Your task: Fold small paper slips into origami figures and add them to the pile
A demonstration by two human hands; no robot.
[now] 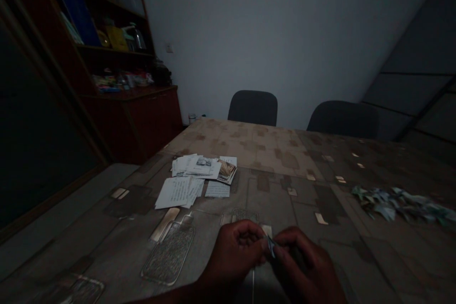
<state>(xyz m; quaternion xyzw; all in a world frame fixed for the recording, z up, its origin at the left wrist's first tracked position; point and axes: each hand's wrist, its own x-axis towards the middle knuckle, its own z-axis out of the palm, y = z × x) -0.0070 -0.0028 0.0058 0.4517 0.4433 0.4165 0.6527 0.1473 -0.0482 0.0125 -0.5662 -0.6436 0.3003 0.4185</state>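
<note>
Close to the front of the table, my left hand (239,251) and my right hand (305,263) meet over a small folded piece of paper (271,246). Thumb and fingers of each hand pinch it from either side, and most of it is hidden behind them. Beyond my left hand lies a loose pile of printed cards (199,166), some with pictures and some with text. Off to the right, a heap of small folded paper pieces (392,203) spreads across the tabletop, whitish and greenish; their exact shapes are too blurred to tell.
A patterned cloth covers the table (242,140). Two dark chairs (252,107) stand at its far side by the wall. On the left is a wooden cabinet (153,114) with filled shelves. A glass (192,118) shows near the far left corner. The room is dim.
</note>
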